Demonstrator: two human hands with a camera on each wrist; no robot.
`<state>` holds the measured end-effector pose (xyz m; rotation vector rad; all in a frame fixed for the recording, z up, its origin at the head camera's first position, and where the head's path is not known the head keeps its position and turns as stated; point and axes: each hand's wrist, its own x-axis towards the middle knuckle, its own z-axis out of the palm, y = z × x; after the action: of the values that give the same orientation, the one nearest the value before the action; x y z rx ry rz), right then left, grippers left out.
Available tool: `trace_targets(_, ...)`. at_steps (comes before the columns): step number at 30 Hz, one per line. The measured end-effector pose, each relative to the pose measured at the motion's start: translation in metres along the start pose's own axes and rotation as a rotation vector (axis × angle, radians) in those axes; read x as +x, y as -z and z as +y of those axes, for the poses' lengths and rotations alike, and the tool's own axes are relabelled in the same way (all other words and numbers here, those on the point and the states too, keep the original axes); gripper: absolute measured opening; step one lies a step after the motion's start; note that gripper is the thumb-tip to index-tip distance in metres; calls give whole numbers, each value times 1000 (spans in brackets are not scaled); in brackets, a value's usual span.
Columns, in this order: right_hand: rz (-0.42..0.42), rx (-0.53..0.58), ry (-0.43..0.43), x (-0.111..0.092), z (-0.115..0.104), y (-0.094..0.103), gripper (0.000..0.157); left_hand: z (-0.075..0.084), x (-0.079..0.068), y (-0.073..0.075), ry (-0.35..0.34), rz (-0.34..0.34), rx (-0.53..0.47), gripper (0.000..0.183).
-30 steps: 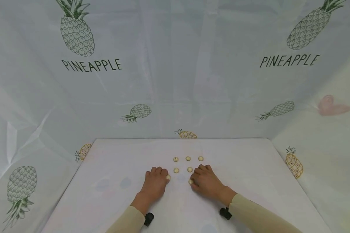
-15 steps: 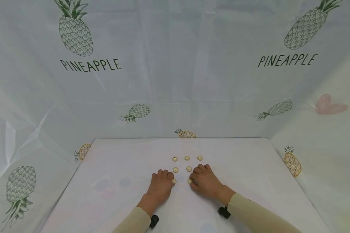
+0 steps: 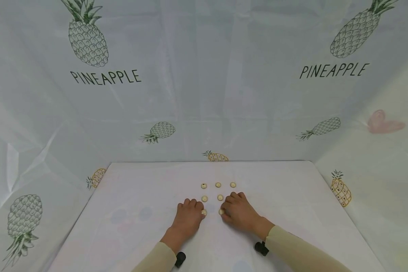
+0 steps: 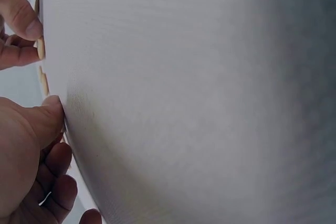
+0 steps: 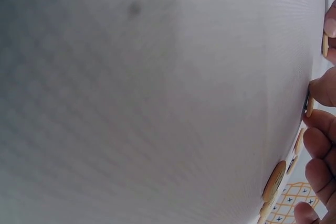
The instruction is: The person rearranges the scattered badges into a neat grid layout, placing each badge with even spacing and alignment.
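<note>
Near the middle of the white table, my left hand pinches a small pale round wooden disc between thumb and fingers. Just to its right, my right hand pinches a matching wooden disc. The two discs are a short gap apart, both at table level. In the right wrist view, the thin edge of the right hand's disc shows between thumb and forefinger. In the left wrist view, the left thumb and fingers mostly hide the disc they hold.
Beyond the hands lie two similar discs, the left one and the right one. Farther back is a row of three: left, middle and right. Pineapple-printed cloth surrounds the white table.
My left hand has moved right with its disc, closer to the right hand's disc, then settled. My right hand has stayed in place, still pinching its disc.
</note>
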<state>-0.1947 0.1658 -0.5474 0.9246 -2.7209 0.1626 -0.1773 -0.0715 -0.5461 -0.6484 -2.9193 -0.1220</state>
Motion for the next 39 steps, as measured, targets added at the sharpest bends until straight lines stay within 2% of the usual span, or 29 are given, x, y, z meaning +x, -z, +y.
trace_targets(9,-1,3,-2,0,0,2,11,1,-1,3,8,-6,-29,26)
trace_targets(33,1,-10,-7,1,1,0,12,1,3,-3,21,-4,-44,26)
trace_targets(39,9,-22,7,2,1,1,12,1,2,-1,42,-31,-44,28)
